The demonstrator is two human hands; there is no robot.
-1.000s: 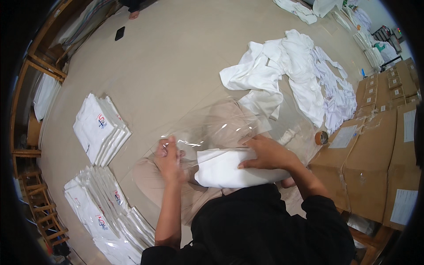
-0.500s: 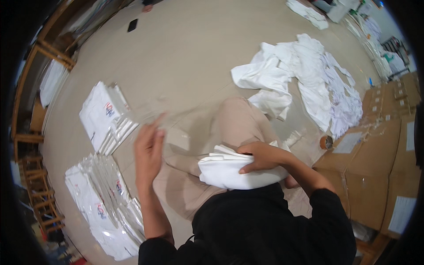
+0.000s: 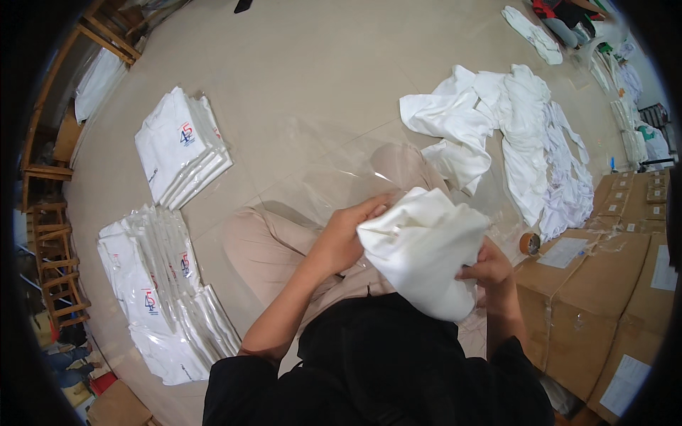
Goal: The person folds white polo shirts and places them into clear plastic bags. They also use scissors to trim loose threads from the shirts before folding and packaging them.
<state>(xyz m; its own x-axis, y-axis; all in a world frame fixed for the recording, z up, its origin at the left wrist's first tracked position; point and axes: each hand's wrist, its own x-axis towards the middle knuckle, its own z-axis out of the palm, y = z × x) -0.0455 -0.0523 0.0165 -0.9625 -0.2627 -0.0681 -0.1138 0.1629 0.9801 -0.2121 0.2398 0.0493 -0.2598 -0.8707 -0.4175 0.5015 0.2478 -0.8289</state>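
A folded white garment (image 3: 430, 248) is tilted up over my lap between both hands. My right hand (image 3: 492, 268) is closed on its right edge, thumb on the near side. At its upper left edge my left hand (image 3: 342, 240) is closed, its fingertips partly hidden. A clear plastic bag (image 3: 327, 160) spreads beyond my left hand, over my knees and the floor; its near end runs up to the fingers and the garment, and exactly how it is held is hard to see.
At left lie two stacks of bagged white garments, a farther stack (image 3: 177, 145) and a nearer one (image 3: 142, 305). Loose white garments (image 3: 515, 128) are heaped at the right. Cardboard boxes (image 3: 590, 298) and a tape roll (image 3: 529, 243) stand at my right. Another person (image 3: 568, 14) is at the far right.
My left hand has come from the left side to the garment. The garment has been lifted and tilted up, and my right hand has shifted to its right edge. The plastic bag now spreads before me.
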